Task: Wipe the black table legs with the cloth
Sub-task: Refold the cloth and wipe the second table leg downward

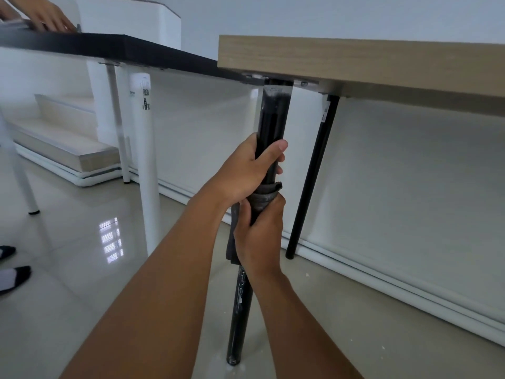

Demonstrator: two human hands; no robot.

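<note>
A black table leg (273, 116) runs from under the wooden tabletop (355, 61) down to the floor in the middle of the view. My left hand (246, 170) grips the bare leg about halfway up. Just below it, my right hand (259, 236) holds a dark grey cloth (259, 199) wrapped around the same leg; a flap of cloth hangs at its left. Below the hands the leg looks glossy with pale streaks. A second, thinner black leg (314, 170) stands behind to the right, untouched.
A black tabletop (109, 46) on white legs (146, 165) adjoins at the left, with another person's hand (46, 15) resting on it and their shoes (13, 274) at the left edge. White steps (62, 143) and a white wall lie behind. The floor is glossy tile.
</note>
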